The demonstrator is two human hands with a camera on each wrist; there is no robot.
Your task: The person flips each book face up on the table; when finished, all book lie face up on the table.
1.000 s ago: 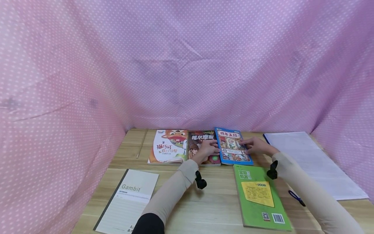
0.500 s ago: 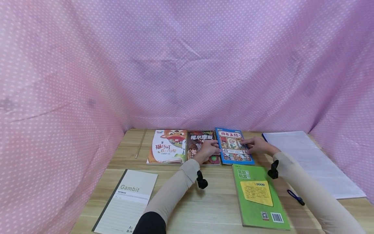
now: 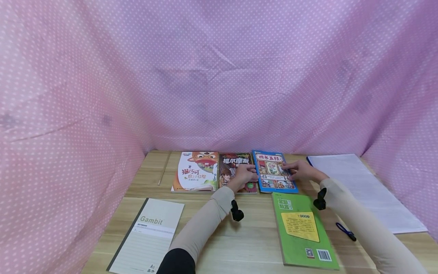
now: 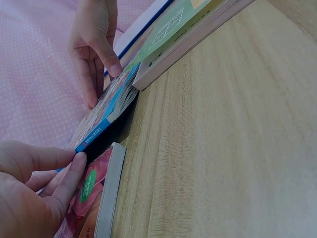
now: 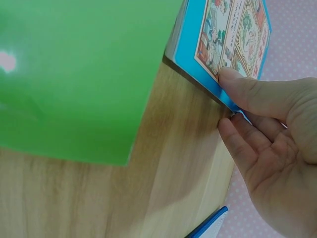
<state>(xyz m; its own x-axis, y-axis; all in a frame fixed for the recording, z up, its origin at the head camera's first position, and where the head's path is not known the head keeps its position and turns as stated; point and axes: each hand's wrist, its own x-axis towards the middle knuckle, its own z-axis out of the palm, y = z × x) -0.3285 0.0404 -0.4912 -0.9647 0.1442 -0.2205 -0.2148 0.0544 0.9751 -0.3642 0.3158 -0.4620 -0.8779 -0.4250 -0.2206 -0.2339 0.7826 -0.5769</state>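
A blue-bordered book with a picture cover (image 3: 273,184) is held by both hands at the back of the table. My left hand (image 3: 244,176) pinches its spine edge, lying over the dark-covered book (image 3: 226,177) on its left. In the left wrist view that spine (image 4: 94,134) is raised, with a dark gap beneath. My right hand (image 3: 302,171) grips the opposite edge; in the right wrist view the thumb (image 5: 247,91) presses the cover while the fingers (image 5: 240,144) curl under the edge.
Left of the dark book lies a white book with a cartoon cover (image 3: 195,182), then a pencil (image 3: 164,169). A Gambit notebook (image 3: 147,236) is at front left. A green book (image 3: 304,247), a dark blue loop (image 3: 346,231) and white sheets (image 3: 362,190) lie to the right.
The blue book has shifted very slightly right relative to the dark book, with both hands still on it. The head view has drifted a little; the other things stay put.
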